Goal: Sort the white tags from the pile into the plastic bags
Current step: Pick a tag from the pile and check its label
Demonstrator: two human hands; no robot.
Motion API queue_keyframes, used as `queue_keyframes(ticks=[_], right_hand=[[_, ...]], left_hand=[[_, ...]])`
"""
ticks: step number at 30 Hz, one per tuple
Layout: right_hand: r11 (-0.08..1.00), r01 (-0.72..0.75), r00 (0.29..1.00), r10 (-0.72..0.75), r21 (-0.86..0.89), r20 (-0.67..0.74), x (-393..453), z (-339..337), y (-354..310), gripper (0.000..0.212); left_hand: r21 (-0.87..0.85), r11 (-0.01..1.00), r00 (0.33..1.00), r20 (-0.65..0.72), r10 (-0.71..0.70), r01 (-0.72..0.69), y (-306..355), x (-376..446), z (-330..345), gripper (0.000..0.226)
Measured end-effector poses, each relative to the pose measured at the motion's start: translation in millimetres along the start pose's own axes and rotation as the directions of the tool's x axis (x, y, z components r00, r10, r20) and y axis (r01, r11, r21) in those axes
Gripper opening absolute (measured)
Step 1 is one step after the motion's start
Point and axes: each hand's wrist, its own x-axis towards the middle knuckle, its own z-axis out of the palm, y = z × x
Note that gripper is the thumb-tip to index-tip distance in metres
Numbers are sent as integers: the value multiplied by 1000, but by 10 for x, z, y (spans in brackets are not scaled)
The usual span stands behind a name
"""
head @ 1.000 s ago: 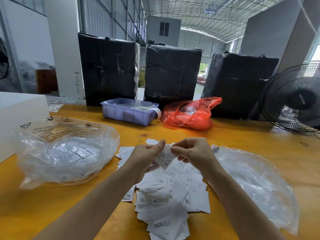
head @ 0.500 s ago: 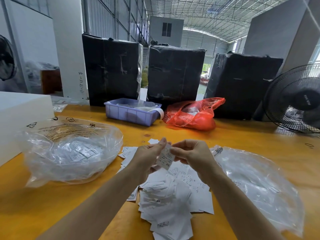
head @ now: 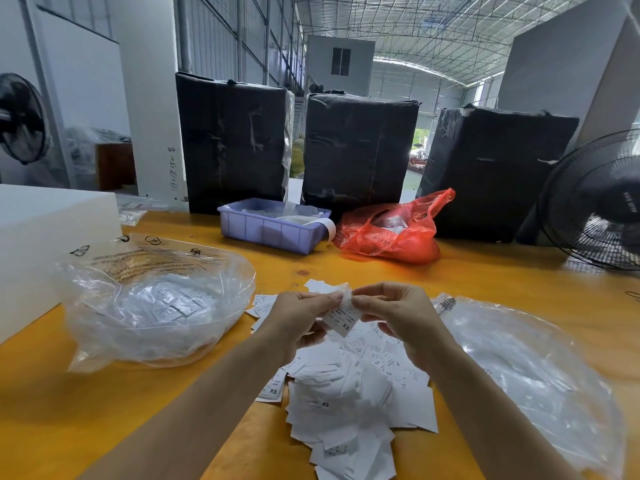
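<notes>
At the far left a white block point(head: 45, 233) sits on the yellow table point(head: 104, 410), with a black fan point(head: 20, 116) behind it off the table. Just right of the block lies a clear plastic bag point(head: 152, 303), puffed open, with printed warning text on its upper face and a layer of white tags inside it. Behind it, toward the back of the table, a purple bin point(head: 273, 228) holds clear wrapping and a strip of white paper that curls over its right rim.

In the middle, the pile of white tags point(head: 349, 403) spreads loose on the table between the two clear bags; several show "XS". Above the pile, the left hand point(head: 298, 317) and the right hand point(head: 401, 317) are raised close together, and each pinches the top edge of one tag point(head: 343, 315) between thumb and fingertips. That tag hangs below the fingers, marked "XS".

Behind the hands a red bag point(head: 391, 233) lies crumpled with something pale inside. Three big black-wrapped boxes point(head: 356, 150) stand in a row along the back edge.

To the right of the pile a second clear bag point(head: 533, 382) lies flatter on the table, with a few tags faintly visible through it. Another black fan point(head: 595, 202) stands at the far right.
</notes>
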Motion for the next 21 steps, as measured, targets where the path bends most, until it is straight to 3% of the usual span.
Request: queue_keyframes(ticks=[8,11,13,16,18,21], right_hand=[[999,32,996,-34,-17,-88,-25,-7,-36,12],[990,78,993,-87,-119,-75,-42,-104,-152,10],[969,128,990,-137,-209,-25,-69,-241,-269,7],[927,145,989,-138,-345,46,-87,-537,-413,8],[899,71,997,-58,-433,43,-52,-769,-437,10],[820,-98,995,90,-564,-43,79,-1128,-289,13]], left_hand=[[140,990,999,-22,36,-32,71,22,-133,13],[106,989,984,-134,119,-106,236,63,-367,13],[183,968,935,-277,221,-175,359,109,-641,9],[340,929,816,-491,305,-143,449,170,-1143,7],[417,906,738,-590,327,-67,446,197,-1454,5],[519,853,688,-640,343,57,398,189,-1725,26]])
